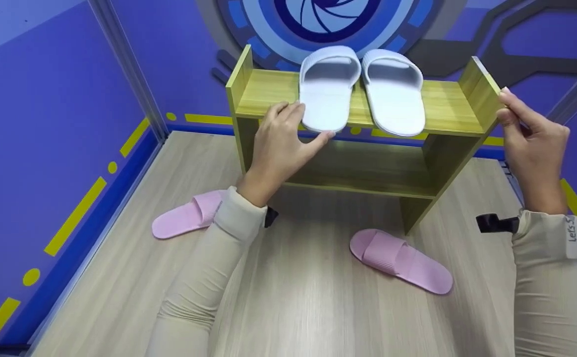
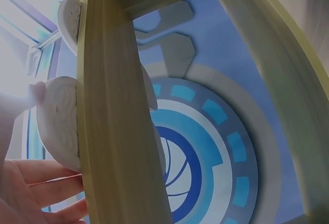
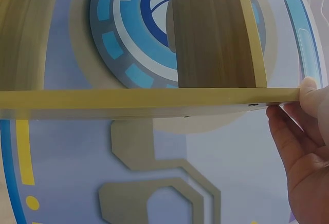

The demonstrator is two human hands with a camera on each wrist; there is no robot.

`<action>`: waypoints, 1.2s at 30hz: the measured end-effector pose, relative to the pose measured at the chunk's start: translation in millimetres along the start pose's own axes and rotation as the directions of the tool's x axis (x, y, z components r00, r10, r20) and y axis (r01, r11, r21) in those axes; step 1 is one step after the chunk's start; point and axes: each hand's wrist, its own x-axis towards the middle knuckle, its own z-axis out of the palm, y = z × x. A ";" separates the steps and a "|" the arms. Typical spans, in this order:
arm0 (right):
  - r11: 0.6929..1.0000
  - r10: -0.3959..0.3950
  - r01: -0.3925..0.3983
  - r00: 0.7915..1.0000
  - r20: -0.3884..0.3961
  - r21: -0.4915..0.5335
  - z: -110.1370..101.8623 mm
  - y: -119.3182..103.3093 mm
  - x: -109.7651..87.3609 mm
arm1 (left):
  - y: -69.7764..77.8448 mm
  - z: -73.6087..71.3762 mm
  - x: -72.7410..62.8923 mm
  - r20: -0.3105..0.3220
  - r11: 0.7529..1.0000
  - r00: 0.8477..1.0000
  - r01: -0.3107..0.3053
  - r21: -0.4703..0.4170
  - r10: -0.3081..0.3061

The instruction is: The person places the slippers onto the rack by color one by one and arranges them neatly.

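Observation:
Two white slippers stand side by side on the top board of a wooden shoe rack (image 1: pixel 472 101), their heel ends reaching over the front edge. My left hand (image 1: pixel 281 141) is at the left white slipper (image 1: pixel 325 101); its thumb touches the heel edge and its fairly straight fingers lie along the left side. The left wrist view shows this thumb on the heel (image 2: pixel 59 118) and the fingers by the board. With thumb and fingers, my right hand (image 1: pixel 536 144) pinches the top front corner of the rack's right side panel (image 3: pixel 154 98). The right white slipper (image 1: pixel 395 99) is untouched.
On the wood-look floor (image 1: pixel 293 307), one pink slipper (image 1: pixel 182 220) lies left of the rack, partly hidden by my left sleeve. Another pink slipper (image 1: pixel 402 260) lies in front. The lower shelf (image 1: pixel 368 166) sits beneath the top board. Blue patterned walls (image 1: pixel 70 124) stand behind and beside.

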 end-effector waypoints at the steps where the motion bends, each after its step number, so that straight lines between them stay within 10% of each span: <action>1: 1.000 0.000 0.000 1.000 0.000 -0.001 0.3 0.0 0.1 | 0.3 0.8 0.3 -0.003 1.000 1.000 0.004 0.001 -0.004; 15: 0.999 -0.012 0.012 1.000 0.002 -0.040 -1.0 -1.0 -1.0 | 1.8 10.2 5.9 -0.003 0.999 1.000 -0.015 0.044 0.015; 27: 0.999 -0.008 0.008 1.000 0.006 -0.049 -0.4 -2.3 -2.4 | -16.5 6.8 -5.3 0.007 0.988 0.993 -0.113 -0.106 0.115; 32: 0.998 0.009 -0.008 1.000 0.016 -0.062 -0.3 -2.2 -3.1 | -30.5 5.4 -14.6 -0.056 0.957 0.969 -0.246 -0.157 0.240; 36: 0.998 0.007 -0.005 1.000 0.016 -0.070 -0.5 -2.4 -3.4 | -44.4 7.7 -23.4 -0.158 0.900 0.917 -0.391 -0.191 0.365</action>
